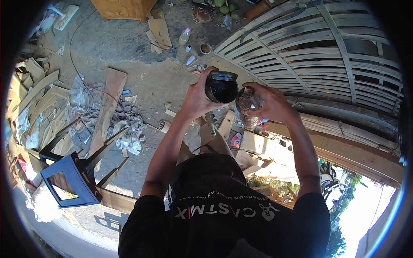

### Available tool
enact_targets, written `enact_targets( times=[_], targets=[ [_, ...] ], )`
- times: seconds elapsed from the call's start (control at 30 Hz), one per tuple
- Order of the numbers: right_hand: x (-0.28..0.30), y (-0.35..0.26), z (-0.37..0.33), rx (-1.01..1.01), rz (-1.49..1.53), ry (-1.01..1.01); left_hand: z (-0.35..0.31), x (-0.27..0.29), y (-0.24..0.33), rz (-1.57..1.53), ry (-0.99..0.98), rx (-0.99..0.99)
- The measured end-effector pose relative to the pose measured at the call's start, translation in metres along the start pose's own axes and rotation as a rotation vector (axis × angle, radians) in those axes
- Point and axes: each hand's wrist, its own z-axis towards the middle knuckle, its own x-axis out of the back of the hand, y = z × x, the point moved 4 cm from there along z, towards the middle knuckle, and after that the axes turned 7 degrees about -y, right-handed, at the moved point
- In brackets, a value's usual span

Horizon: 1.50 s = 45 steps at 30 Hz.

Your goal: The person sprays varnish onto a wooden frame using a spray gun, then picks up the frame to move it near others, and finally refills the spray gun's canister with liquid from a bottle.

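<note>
In front of my body my left hand (197,99) is closed around a dark, wide-mouthed container (220,91). Its inside looks black, and I cannot tell how full it is. Close beside it on the right, a clear plastic bottle (248,104) with a brown cap or neck is gripped by my right hand (274,103). The bottle's top points up toward me. The two vessels are held side by side, almost touching. My fingers on the bottle's far side are partly hidden.
A dark-framed chair (71,180) lies at the lower left, near scrap boards (107,103) and crumpled plastic. Pale slatted woodwork (309,51) fills the right. Ahead on the ground stand a pink-capped bottle (184,37) and a small tub (205,48), with an orange-brown wooden cabinet (122,8) beyond.
</note>
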Motion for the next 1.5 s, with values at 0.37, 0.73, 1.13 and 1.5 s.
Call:
enact_targets(
  times=[0.37, 0.73, 1.13, 1.5],
  targets=[
    [-0.003, 0.097, 0.144, 0.104, 0.474, 0.676, -0.006, 0.058, -0.04, 0.053, 0.181, 0.114],
    [-0.024, 0.288, 0.524, -0.319, 0.327, 0.901, 0.009, 0.083, -0.139, 0.073, 0.429, 0.349],
    [-0.189, 0.456, 0.71, -0.505, 0.397, 0.666, 0.069, 0.094, -0.266, 0.173, 0.526, 0.349],
    [-0.18, 0.421, 0.683, -0.541, 0.322, 0.507, 0.08, 0.109, -0.262, 0.342, 0.418, 0.354]
  ],
)
